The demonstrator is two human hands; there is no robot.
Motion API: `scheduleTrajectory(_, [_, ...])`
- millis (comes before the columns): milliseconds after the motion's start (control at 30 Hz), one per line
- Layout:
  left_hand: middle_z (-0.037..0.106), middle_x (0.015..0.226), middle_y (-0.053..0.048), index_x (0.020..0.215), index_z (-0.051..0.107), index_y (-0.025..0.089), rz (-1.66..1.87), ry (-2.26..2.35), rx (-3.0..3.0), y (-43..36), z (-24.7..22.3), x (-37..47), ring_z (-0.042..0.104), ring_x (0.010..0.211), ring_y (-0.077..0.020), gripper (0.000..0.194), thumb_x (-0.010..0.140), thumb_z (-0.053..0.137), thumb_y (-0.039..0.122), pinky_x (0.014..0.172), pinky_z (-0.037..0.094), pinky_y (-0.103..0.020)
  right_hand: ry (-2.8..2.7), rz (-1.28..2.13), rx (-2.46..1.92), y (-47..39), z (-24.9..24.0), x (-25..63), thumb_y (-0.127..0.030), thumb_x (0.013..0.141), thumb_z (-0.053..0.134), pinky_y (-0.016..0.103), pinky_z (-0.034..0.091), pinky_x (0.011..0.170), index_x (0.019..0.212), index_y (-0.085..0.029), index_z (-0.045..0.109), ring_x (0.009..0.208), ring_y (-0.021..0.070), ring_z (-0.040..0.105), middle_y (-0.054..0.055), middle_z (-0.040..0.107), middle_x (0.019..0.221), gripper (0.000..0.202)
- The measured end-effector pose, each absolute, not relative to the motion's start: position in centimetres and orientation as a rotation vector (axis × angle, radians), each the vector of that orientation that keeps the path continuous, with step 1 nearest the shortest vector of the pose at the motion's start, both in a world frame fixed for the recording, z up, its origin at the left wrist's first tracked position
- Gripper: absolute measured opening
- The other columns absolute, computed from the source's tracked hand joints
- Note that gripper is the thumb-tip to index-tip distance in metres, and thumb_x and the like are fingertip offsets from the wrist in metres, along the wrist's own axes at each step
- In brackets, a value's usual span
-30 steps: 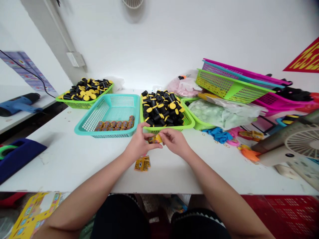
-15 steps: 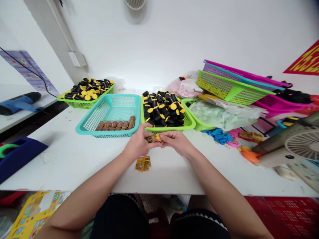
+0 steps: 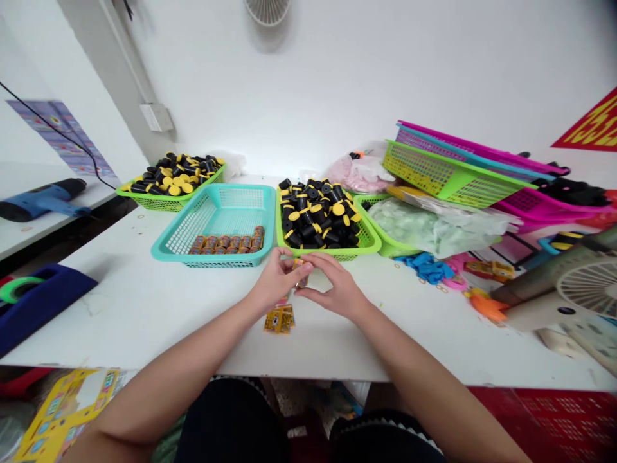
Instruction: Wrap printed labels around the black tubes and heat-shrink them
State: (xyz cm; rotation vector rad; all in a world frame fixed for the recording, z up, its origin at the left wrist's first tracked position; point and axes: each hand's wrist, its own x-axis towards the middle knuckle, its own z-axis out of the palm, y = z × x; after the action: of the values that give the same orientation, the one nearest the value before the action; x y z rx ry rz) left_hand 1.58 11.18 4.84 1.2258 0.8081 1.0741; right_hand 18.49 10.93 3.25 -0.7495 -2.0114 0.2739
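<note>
A small cylinder with a printed yellow label [image 3: 302,281] is held upright between my two hands, just above the table. My left hand [image 3: 276,278] grips it from the left with thumb and fingers. From the right, my right hand [image 3: 331,286] curves round it, index finger near the top end and thumb near the bottom; the exact contact is hard to see. Below them lies a small pile of yellow printed labels [image 3: 278,319]. A turquoise basket [image 3: 166,247] beyond my left hand holds labelled cylinders [image 3: 223,243] in rows. Behind my hands, a green basket [image 3: 375,247] is heaped with black cylinders with yellow ends [image 3: 318,212].
Another green basket [image 3: 161,203] of black cylinders stands at back left. Stacked baskets [image 3: 463,170] and plastic bags [image 3: 434,222] crowd the right, near a fan [image 3: 588,286]. A tape dispenser [image 3: 48,302] sits at left, with a blue heat gun [image 3: 43,200] on the neighbouring table.
The labelled cylinder has turned from lying sideways to upright in my fingers. My right hand has opened wider around it. The whole view has shifted slightly.
</note>
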Motion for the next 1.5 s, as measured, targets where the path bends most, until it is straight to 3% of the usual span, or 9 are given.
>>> scheduleTrajectory(133, [0.053,0.074,0.008,0.105,0.024,0.024,0.961,0.77,1.409,10.6,4.4,1.8,0.052,0.065,-0.0085,0.051,0.084,0.064,0.048,0.062,0.043,-0.023,-1.936,0.14,-0.76,10.3,3.0,17.8,-0.019,0.074,0.071,0.039,0.055,0.089,0.117,-0.024,0.057,0.105,0.0221,0.063,0.009,0.064,0.111,0.046])
scheduleTrajectory(700, [0.055,0.075,0.005,0.113,0.022,0.024,1.002,0.739,1.527,10.7,3.9,1.7,0.054,0.065,-0.0102,0.048,0.091,0.054,0.053,0.062,0.043,-0.023,-2.001,0.136,-0.662,10.6,2.8,18.0,-0.015,0.078,0.068,0.035,0.055,0.09,0.119,-0.023,0.058,0.106,0.0195,0.063,0.009,0.064,0.112,0.044])
scheduleTrajectory(800, [0.058,0.083,0.002,0.11,0.039,0.021,1.008,0.862,1.604,11.1,4.7,1.1,0.059,0.068,-0.0109,0.046,0.085,0.064,0.049,0.064,0.047,-0.024,-2.006,0.112,-0.654,10.8,2.8,18.1,-0.02,0.082,0.068,0.037,0.054,0.094,0.123,-0.024,0.056,0.11,0.0199,0.062,0.009,0.064,0.114,0.043])
scheduleTrajectory(933, [0.065,0.089,-0.003,0.095,0.055,0.018,1.082,1.009,1.737,11.8,7.2,-1.1,0.066,0.07,-0.0141,0.039,0.076,0.074,0.046,0.065,0.05,-0.026,-1.962,0.023,-0.754,12.2,3.3,19.4,-0.042,0.078,0.076,0.046,0.048,0.102,0.129,-0.025,0.054,0.117,0.0256,0.057,0.011,0.062,0.122,0.058])
scheduleTrajectory(1067, [0.071,0.082,-0.003,0.093,0.062,0.019,1.061,1.314,1.87,13.6,10.8,-4.4,0.069,0.074,-0.0172,0.034,0.078,0.07,0.049,0.064,0.049,-0.025,-1.766,-0.132,-1.197,15.2,4.3,21.4,-0.039,0.089,0.058,0.052,0.044,0.101,0.118,-0.023,0.062,0.118,0.0302,0.052,0.013,0.057,0.123,0.033])
scheduleTrajectory(1200, [0.074,0.093,-0.002,0.094,0.067,0.021,0.808,1.784,2.047,18.2,13.8,-7.0,0.068,0.08,-0.0163,0.027,0.08,0.065,0.044,0.067,0.048,-0.023,-1.827,0.063,-1.696,17.9,5.6,21.4,-0.04,0.079,0.063,0.047,0.051,0.083,0.129,-0.027,0.055,0.104,0.0316,0.057,0.013,0.046,0.13,0.051])
scheduleTrajectory(1300, [0.074,0.083,-0.005,0.088,0.071,0.019,0.498,1.99,2.061,22.7,13.9,-7.9,0.067,0.076,-0.0204,0.022,0.077,0.066,0.037,0.069,0.048,-0.027,-1.679,-0.006,-1.791,19.6,6.2,20.7,-0.04,0.075,0.066,0.05,0.045,0.089,0.13,-0.022,0.051,0.11,0.0356,0.05,0.016,0.045,0.126,0.059])
scheduleTrajectory(1400, [0.072,0.074,-0.009,0.079,0.073,0.015,0.322,2.064,2.028,26.2,12.2,-8.4,0.067,0.073,-0.0243,0.016,0.071,0.072,0.029,0.069,0.048,-0.029,-1.65,-0.139,-1.661,21.5,6.4,20.7,-0.035,0.082,0.059,0.054,0.038,0.097,0.128,-0.022,0.054,0.12,0.0379,0.041,0.016,0.047,0.13,0.049])
scheduleTrajectory(1500, [0.073,0.074,-0.009,0.084,0.075,0.015,0.183,2.056,1.988,27.9,10.1,-8.7,0.067,0.065,-0.0217,0.016,0.074,0.071,0.027,0.065,0.048,-0.028,-1.748,-0.134,-1.554,23.1,6.3,21.3,-0.02,0.087,0.047,0.053,0.036,0.101,0.116,-0.019,0.064,0.117,0.0338,0.045,0.015,0.06,0.119,0.034])
